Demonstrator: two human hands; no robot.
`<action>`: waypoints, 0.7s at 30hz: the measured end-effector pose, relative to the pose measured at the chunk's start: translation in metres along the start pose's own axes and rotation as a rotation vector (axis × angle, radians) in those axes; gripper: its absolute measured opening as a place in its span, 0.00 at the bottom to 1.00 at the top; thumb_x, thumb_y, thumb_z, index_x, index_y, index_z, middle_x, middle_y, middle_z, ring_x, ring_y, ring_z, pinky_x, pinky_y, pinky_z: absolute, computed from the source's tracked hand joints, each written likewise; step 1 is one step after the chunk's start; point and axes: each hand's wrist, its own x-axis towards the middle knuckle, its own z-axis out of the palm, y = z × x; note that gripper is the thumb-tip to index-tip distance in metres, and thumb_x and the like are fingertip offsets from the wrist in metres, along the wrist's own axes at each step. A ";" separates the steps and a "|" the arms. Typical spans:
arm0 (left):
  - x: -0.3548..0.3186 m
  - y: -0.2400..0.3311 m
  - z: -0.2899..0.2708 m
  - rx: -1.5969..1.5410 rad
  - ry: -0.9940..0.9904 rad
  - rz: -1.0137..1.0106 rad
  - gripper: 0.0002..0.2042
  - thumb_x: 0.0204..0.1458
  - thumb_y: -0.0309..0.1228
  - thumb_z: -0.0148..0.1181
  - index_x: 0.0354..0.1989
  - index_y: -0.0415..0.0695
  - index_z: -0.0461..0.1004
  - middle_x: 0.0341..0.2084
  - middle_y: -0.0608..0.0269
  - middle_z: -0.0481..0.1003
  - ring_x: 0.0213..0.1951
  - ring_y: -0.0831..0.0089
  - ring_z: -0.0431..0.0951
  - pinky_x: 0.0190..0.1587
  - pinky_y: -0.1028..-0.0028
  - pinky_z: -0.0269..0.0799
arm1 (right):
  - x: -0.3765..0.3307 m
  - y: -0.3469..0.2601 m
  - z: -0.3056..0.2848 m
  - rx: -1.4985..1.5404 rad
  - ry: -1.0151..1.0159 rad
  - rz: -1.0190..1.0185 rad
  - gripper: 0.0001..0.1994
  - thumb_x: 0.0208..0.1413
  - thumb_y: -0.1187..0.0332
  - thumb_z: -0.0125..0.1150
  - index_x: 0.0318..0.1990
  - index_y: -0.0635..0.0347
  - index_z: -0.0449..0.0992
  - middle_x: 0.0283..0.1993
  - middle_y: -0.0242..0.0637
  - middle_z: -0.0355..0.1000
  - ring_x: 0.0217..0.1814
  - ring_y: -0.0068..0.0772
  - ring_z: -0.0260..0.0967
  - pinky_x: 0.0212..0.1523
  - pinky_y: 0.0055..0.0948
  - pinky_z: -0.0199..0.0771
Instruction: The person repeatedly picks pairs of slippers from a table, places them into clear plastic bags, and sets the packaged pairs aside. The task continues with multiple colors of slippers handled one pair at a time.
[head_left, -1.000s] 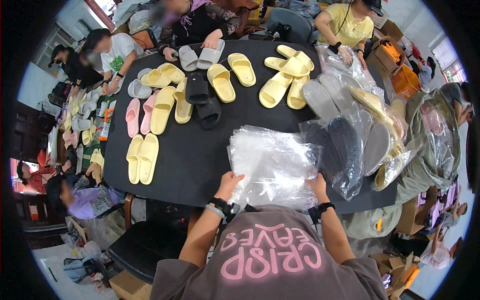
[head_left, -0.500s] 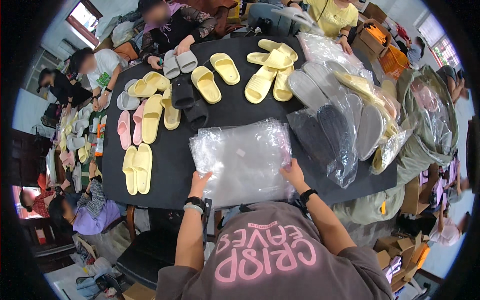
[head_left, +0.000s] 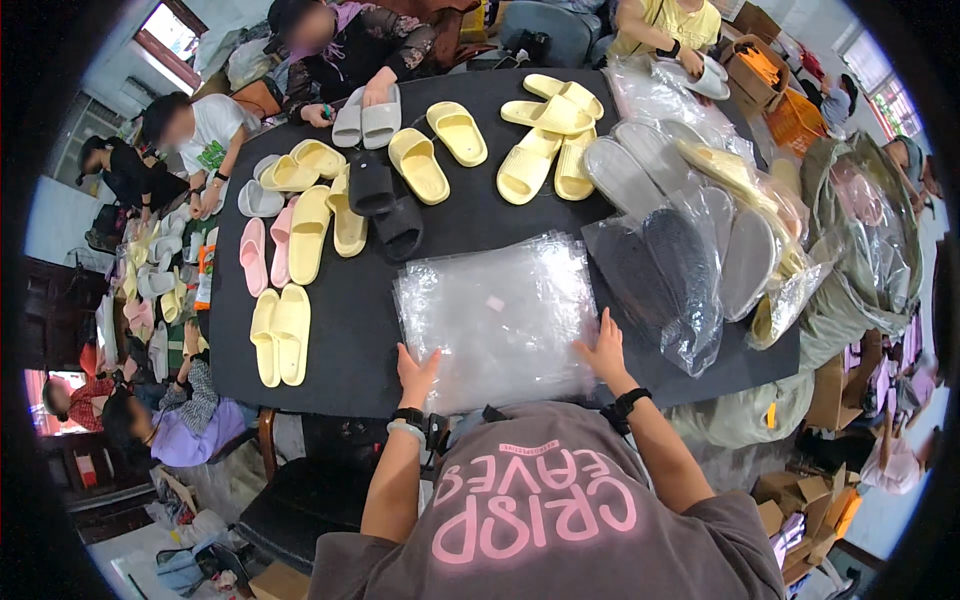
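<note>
A stack of clear plastic bags [head_left: 495,335] lies on the black table in front of me. My left hand [head_left: 415,375] rests at the stack's left edge near the front corner, thumb apart from the fingers and lying over the plastic. At the right edge, my right hand [head_left: 606,354] has its fingers stretched forward and its thumb on the bags. Both hands look open, touching the sides of the stack without gripping it. Beyond the right hand lie bagged dark slippers [head_left: 672,275]. To the left is a pair of pale yellow slippers [head_left: 280,336].
Loose yellow, pink, black and grey slippers cover the left and far parts of the black table [head_left: 350,370]. Bagged slippers pile up at the right, beside a large green sack [head_left: 850,240]. Co-workers sit across the table; one holds grey slippers [head_left: 366,120]. A black chair [head_left: 300,500] stands behind me.
Both hands have loosened from the bag edges, and the fingers have spread along the sides. Across the table, the person in yellow has brought a light slipper down to the right.
</note>
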 end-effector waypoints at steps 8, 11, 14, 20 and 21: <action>-0.006 0.015 -0.014 -0.621 -0.204 -0.020 0.41 0.48 0.36 0.63 0.64 0.30 0.45 0.63 0.42 0.51 0.64 0.56 0.52 0.64 0.67 0.49 | -0.009 0.013 -0.002 0.188 -0.044 -0.107 0.36 0.45 0.66 0.65 0.63 0.60 0.56 0.54 0.48 0.63 0.56 0.50 0.60 0.57 0.39 0.62; 0.000 0.002 0.000 -0.315 0.020 -0.082 0.39 0.48 0.35 0.63 0.63 0.30 0.48 0.60 0.41 0.55 0.61 0.55 0.57 0.61 0.66 0.53 | -0.014 0.016 -0.003 0.269 0.006 0.088 0.38 0.43 0.68 0.67 0.63 0.65 0.55 0.51 0.52 0.63 0.54 0.49 0.62 0.54 0.37 0.64; 0.001 0.027 0.001 -0.161 0.093 -0.245 0.34 0.47 0.34 0.63 0.58 0.29 0.55 0.52 0.41 0.62 0.54 0.56 0.64 0.56 0.64 0.60 | -0.018 0.024 0.006 0.226 -0.079 0.038 0.39 0.42 0.68 0.68 0.63 0.66 0.54 0.50 0.52 0.63 0.52 0.47 0.63 0.52 0.35 0.65; 0.022 -0.001 -0.013 -0.599 -0.196 -0.318 0.18 0.46 0.27 0.63 0.44 0.31 0.69 0.35 0.54 0.74 0.39 0.66 0.74 0.43 0.70 0.70 | -0.015 -0.003 -0.006 0.359 -0.113 0.093 0.38 0.43 0.65 0.69 0.61 0.65 0.56 0.41 0.48 0.69 0.38 0.42 0.68 0.43 0.32 0.70; 0.020 0.012 -0.017 -0.565 -0.208 -0.261 0.17 0.46 0.26 0.63 0.43 0.31 0.70 0.34 0.56 0.75 0.38 0.68 0.74 0.41 0.71 0.70 | -0.015 0.004 -0.003 0.325 -0.107 0.128 0.36 0.44 0.66 0.68 0.60 0.65 0.58 0.39 0.45 0.69 0.36 0.39 0.68 0.42 0.31 0.70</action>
